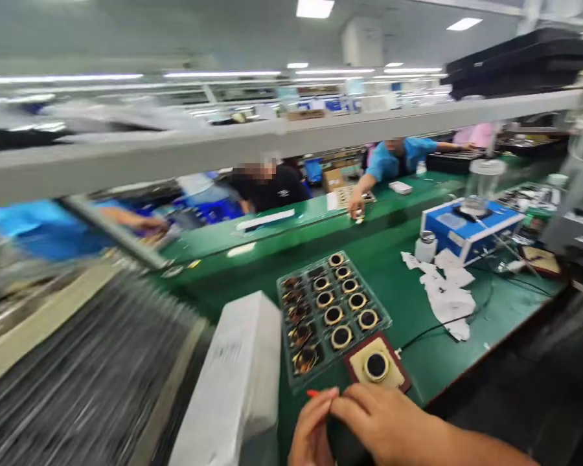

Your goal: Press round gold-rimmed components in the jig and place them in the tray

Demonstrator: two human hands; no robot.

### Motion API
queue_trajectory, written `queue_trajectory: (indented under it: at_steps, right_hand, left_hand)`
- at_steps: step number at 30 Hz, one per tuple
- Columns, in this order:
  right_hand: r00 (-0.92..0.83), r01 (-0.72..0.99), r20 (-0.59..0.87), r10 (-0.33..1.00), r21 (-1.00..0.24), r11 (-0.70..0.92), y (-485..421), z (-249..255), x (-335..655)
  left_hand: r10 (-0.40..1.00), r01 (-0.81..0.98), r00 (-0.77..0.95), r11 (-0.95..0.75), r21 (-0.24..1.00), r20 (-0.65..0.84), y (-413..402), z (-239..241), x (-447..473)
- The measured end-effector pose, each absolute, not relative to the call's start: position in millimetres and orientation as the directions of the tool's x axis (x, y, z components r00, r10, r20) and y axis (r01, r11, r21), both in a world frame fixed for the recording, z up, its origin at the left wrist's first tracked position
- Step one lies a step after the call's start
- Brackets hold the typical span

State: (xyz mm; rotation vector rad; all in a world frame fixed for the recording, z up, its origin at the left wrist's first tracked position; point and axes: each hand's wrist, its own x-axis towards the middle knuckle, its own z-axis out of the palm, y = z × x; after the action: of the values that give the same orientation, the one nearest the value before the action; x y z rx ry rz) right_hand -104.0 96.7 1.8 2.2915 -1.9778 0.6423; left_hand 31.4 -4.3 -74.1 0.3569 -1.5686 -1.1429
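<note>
Both hands sit at the near edge of the green bench (418,362), just nearer the person than the tray (333,310) of copper-ringed coils. The left hand (311,430) is curled narrow, and a small red piece (312,393) seems pinched at its fingertips. The right hand (379,421) is curled against it, fingers meeting the left hand's over a dark object (342,443). I cannot tell whether the right hand grips that object or only covers it. A brown fixture (376,366) carrying a single ring stands touching the tray's near right corner, just beyond the right knuckles. A white box (238,382) leans close along the tray's left side. To the tray's right lie crumpled white wipes (447,291) with a black cable (432,330) running beneath them. Past the wipes, further right of the tray, stand a small bottle (425,246) and a blue device (466,226). Other people work beyond the tray on the opposite side. The risks I judge come from crowding. The red piece is tiny and the hold on it looks slight, so it could slip down over the bench edge. A forward knock of the knuckles could shift the fixture or jolt the tray and unseat the loose coils. The blur suggests the head is moving, which makes fine placement harder.
</note>
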Motion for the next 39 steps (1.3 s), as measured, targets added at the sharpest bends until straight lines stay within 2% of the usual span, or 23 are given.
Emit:
queue_trajectory:
  at_steps: [2,4,5,8,10,14,17,22,27,33,39]
  right_hand:
    - [0.100,-0.941,0.285,-0.953,-0.285,-0.184,110.7,16.3,-116.2]
    - [0.095,-0.941,0.272,-0.958,-0.290,-0.176,125.7,24.7,-134.4]
    - [0.074,-0.948,0.277,-0.958,-0.280,-0.154,134.2,27.6,-145.1]
    - [-0.003,-0.980,0.313,-0.950,-0.190,-0.060,161.2,34.4,-176.1]
    - [0.016,-0.995,0.344,-0.939,-0.089,-0.050,175.7,37.0,-190.1]
    - [0.106,-0.993,0.321,-0.941,0.087,-0.082,185.6,35.5,-196.6]
    - [0.101,-0.986,0.284,-0.954,0.153,-0.059,182.0,32.6,-192.9]
    - [0.071,-0.987,0.258,-0.963,0.159,-0.030,177.4,31.0,-190.8]
    - [0.095,-0.986,0.269,-0.959,0.158,-0.053,175.8,29.7,-192.2]
    - [0.120,-0.984,0.285,-0.951,0.160,-0.076,172.2,32.3,-190.4]
    - [0.129,-0.984,0.264,-0.956,0.151,-0.091,170.5,30.9,-188.9]
  left_hand:
    - [-0.655,0.322,-0.358,0.583,0.746,0.666,7.6,-67.8,29.2]
    - [-0.523,0.245,-0.370,0.743,0.623,0.768,14.5,-59.1,25.7]
    - [-0.506,0.198,-0.347,0.784,0.589,0.790,16.4,-54.8,23.7]
    - [-0.602,0.070,-0.295,0.761,0.645,0.742,18.7,-42.0,17.5]
    - [-0.652,0.030,-0.329,0.715,0.698,0.683,18.5,-33.5,13.7]
    - [-0.607,0.009,-0.442,0.733,0.680,0.660,17.4,-20.8,9.8]
    - [-0.554,0.025,-0.501,0.758,0.651,0.665,17.6,-17.5,9.4]
    - [-0.477,0.047,-0.595,0.783,0.620,0.647,21.5,-17.0,9.0]
    - [-0.377,0.024,-0.658,0.855,0.518,0.652,26.6,-19.5,5.9]
    - [-0.359,0.024,-0.629,0.877,0.479,0.690,29.0,-23.6,3.1]
    - [-0.368,0.034,-0.626,0.868,0.495,0.688,28.6,-25.6,3.1]
